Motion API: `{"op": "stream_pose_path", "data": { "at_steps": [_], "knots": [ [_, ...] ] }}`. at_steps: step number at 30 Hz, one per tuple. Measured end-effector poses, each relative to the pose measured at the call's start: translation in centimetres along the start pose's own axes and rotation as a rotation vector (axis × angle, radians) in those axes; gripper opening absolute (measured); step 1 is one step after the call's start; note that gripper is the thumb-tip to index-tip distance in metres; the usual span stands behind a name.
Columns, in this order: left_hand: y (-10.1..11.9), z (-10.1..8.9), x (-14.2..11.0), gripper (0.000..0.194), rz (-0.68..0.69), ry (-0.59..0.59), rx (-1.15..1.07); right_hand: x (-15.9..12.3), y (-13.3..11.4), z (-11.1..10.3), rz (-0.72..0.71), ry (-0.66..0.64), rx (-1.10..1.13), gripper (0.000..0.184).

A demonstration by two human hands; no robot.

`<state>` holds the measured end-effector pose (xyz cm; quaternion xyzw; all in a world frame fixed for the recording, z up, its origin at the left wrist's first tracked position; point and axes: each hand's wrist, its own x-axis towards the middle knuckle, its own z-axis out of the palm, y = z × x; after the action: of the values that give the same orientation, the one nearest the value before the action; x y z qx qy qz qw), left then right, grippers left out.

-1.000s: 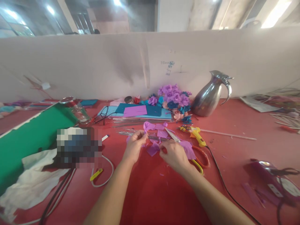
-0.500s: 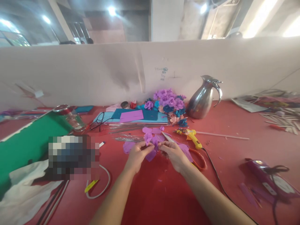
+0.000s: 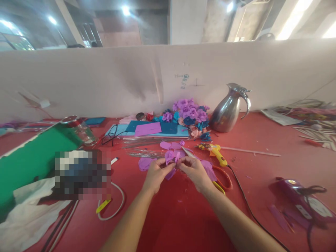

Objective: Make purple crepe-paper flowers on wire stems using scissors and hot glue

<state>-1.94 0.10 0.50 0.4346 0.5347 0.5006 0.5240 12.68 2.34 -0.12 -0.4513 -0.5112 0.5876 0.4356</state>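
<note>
A small purple paper flower (image 3: 170,157) is pinched between the fingertips of both hands, above the middle of the red table (image 3: 168,213). My left hand (image 3: 157,173) grips it from the left, closed. My right hand (image 3: 193,171) is closed on its right side, thumb and forefinger together on the petals. Loose purple paper petals (image 3: 146,163) lie around and behind the hands. Scissors with red and yellow handles (image 3: 224,178) rest by my right hand, their blades partly under the purple paper. The flower's base is hidden by my fingers.
A yellow glue gun (image 3: 217,154) with a black cord lies to the right, near a steel jug (image 3: 228,110). Finished paper flowers (image 3: 191,112) are heaped at the back beside coloured sheets (image 3: 165,128) and eyeglasses (image 3: 113,134). A purple power strip (image 3: 301,199) sits far right.
The purple flower has turned in my fingers, and a petal strip now stands up near the right fingertips. Both hands stay close together in nearly the same place.
</note>
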Motion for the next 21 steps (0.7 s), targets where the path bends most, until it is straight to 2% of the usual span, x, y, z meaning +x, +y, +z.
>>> {"op": "stream_pose_path", "data": {
  "at_steps": [10, 17, 21],
  "knots": [
    [-0.7, -0.3, 0.1, 0.017, 0.012, -0.01, 0.098, -0.4, 0.3, 0.0, -0.143, -0.003, -0.319, 0.011],
    [-0.1, 0.0, -0.2, 0.017, -0.005, -0.003, 0.061, -0.3, 1.2, -0.2, -0.135, -0.009, -0.349, 0.012],
    [-0.3, 0.0, -0.1, 0.015, -0.007, 0.001, 0.048, -0.3, 1.6, -0.1, -0.145, -0.063, -0.322, 0.011]
  ]
}}
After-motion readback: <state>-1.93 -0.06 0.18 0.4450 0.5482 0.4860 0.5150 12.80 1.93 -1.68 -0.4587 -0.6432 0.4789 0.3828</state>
